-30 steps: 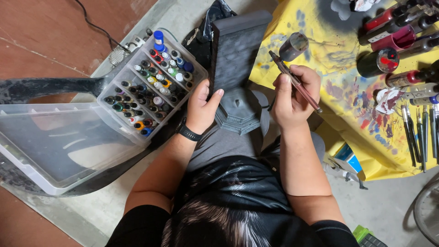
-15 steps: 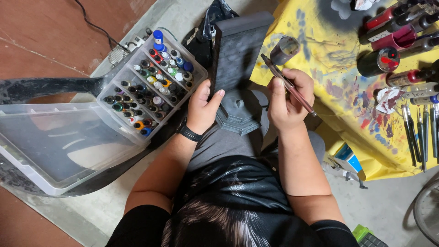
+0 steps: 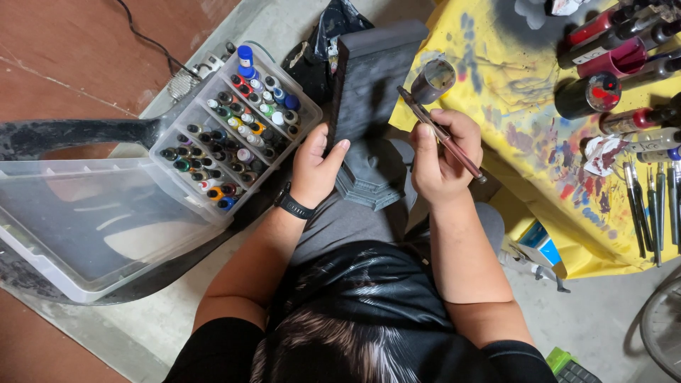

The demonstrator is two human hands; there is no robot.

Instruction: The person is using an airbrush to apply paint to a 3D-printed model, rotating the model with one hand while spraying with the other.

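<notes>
Airbrush (image 3: 440, 133) raised slightly | right hand (image 3: 443, 156) gripping | grey model (image 3: 369, 99) matte, ridged

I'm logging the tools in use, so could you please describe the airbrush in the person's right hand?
The airbrush is a slim, pen-like tool with a reddish-brown barrel and a metal-looking front. A round cup, seemingly attached near its tip, sits open. It lies slanted, tip up-left toward the grey slab. The right hand has its grip around the middle, above the lap.

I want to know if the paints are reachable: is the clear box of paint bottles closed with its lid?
No, the clear box stands open, its bottle caps exposed beside the left hand.
</notes>
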